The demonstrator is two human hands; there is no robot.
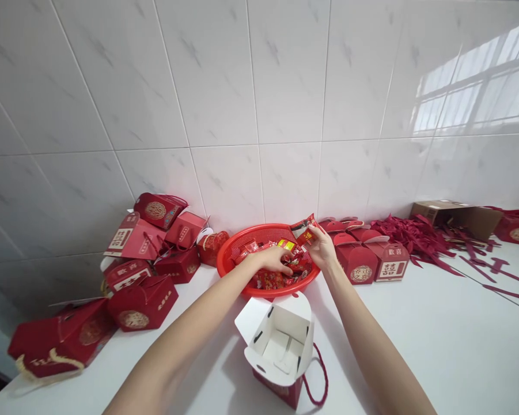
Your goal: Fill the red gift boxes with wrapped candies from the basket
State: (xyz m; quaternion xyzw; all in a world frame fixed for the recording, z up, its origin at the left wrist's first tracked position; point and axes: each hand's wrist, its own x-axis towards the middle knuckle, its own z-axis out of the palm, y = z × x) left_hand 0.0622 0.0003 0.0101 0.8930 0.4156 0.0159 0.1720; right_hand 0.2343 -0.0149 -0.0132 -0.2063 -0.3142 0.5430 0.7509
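Note:
A red plastic basket (225, 271) of wrapped sweets (273, 280) stands against the wall. My left hand (276, 259) reaches into it, its fingers curved and apart over the sweets, beside a yellow wrapper (286, 244). At the basket's right rim, my right hand (322, 246) pinches a red packet (306, 235); part of it is hidden by the fingers. In front of the basket, between my forearms, an open gift box (285, 340) shows its white inside, with no sweets visible in it. Its dark red cord handle (324, 374) hangs to the right.
Several closed red gift boxes (144, 302) are piled at the left. More closed boxes (356, 262) stand right of the basket. Farther right lie a heap of dark red ribbons (408, 236) and a cardboard box (479, 222) on its side. A tiled wall (289, 86) bounds the white table (453, 340).

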